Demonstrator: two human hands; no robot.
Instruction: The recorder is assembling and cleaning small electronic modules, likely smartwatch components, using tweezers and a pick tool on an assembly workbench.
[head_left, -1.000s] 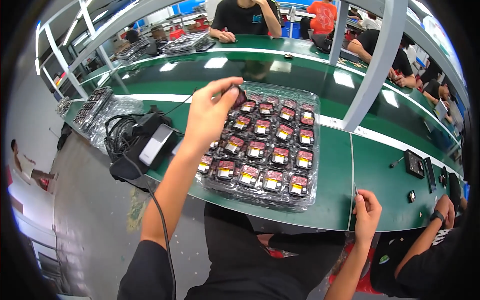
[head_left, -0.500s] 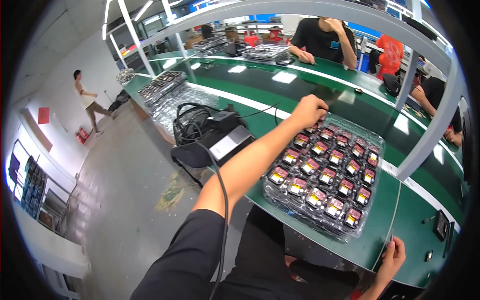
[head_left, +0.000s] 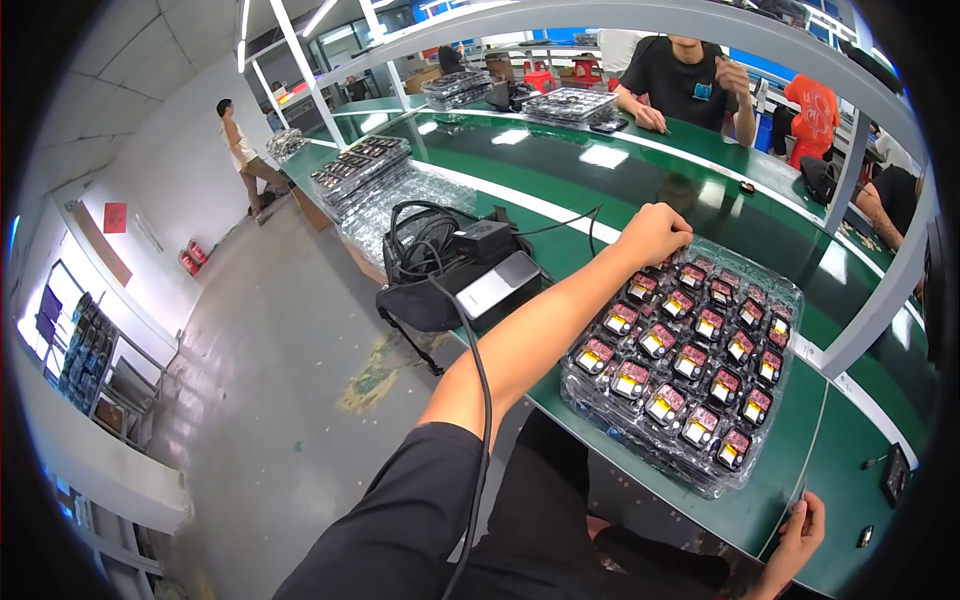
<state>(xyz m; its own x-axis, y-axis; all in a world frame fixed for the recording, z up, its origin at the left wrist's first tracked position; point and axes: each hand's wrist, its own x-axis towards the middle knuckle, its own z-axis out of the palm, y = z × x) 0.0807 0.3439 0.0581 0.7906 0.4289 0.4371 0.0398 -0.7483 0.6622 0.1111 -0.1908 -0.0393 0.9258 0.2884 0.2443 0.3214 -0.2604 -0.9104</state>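
Observation:
A clear plastic tray (head_left: 590, 405), apparently stacked on others, lies in front of me on the green bench. It holds rows of small black square devices (head_left: 690, 362) with pink, yellow and white faces. My left hand (head_left: 655, 232) reaches across to the tray's far left corner, its fingers pinched together and pointing down there. Whatever is between those fingertips is hidden. My right hand (head_left: 800, 535) rests low at the right by the bench's near edge, fingers curled. Anything in its grasp is too small to make out.
Left of the tray sit a black bag (head_left: 425, 300) with coiled cables and a silver-white box (head_left: 497, 283). Farther left are more filled trays (head_left: 360, 165). A grey upright post (head_left: 870, 290) stands at the right. A person (head_left: 685, 90) sits across the green conveyor (head_left: 560, 175).
The whole scene has shifted rightward in view. Both my hands keep nearly the same places. Across the conveyor, the person's raised hand has moved outward; the walking person is farther along.

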